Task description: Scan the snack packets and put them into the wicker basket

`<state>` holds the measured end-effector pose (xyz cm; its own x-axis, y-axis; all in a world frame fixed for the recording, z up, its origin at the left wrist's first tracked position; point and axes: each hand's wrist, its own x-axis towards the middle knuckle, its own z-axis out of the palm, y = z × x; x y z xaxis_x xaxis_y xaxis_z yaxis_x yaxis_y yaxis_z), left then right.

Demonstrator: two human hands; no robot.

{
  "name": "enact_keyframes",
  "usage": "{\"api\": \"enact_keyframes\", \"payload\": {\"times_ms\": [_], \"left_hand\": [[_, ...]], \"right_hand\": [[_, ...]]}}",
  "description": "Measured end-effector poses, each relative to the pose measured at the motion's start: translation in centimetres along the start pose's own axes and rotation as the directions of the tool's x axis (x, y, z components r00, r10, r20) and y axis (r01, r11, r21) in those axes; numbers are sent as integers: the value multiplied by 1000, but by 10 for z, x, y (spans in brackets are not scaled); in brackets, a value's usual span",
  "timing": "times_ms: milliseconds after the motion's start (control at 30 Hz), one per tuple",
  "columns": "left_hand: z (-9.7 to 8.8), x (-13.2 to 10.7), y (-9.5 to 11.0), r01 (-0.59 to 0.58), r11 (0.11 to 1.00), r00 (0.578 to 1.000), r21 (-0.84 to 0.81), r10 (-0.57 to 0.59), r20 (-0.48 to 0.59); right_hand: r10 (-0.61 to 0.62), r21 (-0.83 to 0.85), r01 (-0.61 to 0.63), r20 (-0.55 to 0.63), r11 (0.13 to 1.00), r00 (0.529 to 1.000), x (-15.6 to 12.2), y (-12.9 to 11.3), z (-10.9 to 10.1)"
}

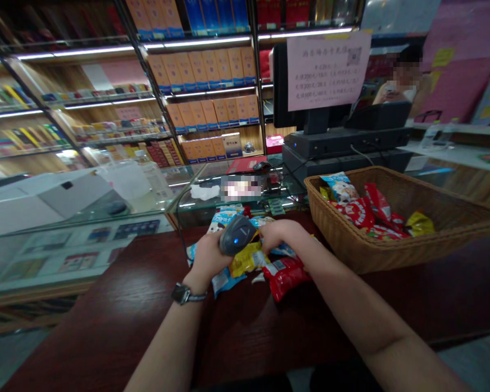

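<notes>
Left grip holds a rounded scanner, right grip amid glossy packets.

Straight ahead of you, tan boxes pack the lit shelves, blue boxes up top! Swing right: your dark monitor wears a pink printed sheet, a person beyond it, clear bottles farther over. And on your left, a white box sits atop the glass counter!
</notes>
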<state>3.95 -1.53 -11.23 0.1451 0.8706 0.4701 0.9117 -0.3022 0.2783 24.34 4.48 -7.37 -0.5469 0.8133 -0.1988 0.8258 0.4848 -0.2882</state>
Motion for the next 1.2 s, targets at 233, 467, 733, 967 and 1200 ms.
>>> {"api": "enact_keyframes", "payload": {"times_ms": [233,467,733,967,1200], "left_hand": [[3,-1,-1,6,1000,1000,9,-6,-7],[5,0,-2,-23,1000,1000,-10,23,7],[5,1,-3,-29,999,999,-17,30,26],[3,-1,-1,3,1000,1000,1,-3,24],[4,-1,0,5,1000,999,3,-5,39]], "right_hand": [[62,72,-48,-221,996,973,4,50,-26],[-33,155,69,-219,985,975,20,61,-7],[-62,110,73,-102,991,993,22,67,-9],[-1,257,94,-339,962,941,12,81,-24],[-19,408,296,-561,864,828,15,83,-25]]}}
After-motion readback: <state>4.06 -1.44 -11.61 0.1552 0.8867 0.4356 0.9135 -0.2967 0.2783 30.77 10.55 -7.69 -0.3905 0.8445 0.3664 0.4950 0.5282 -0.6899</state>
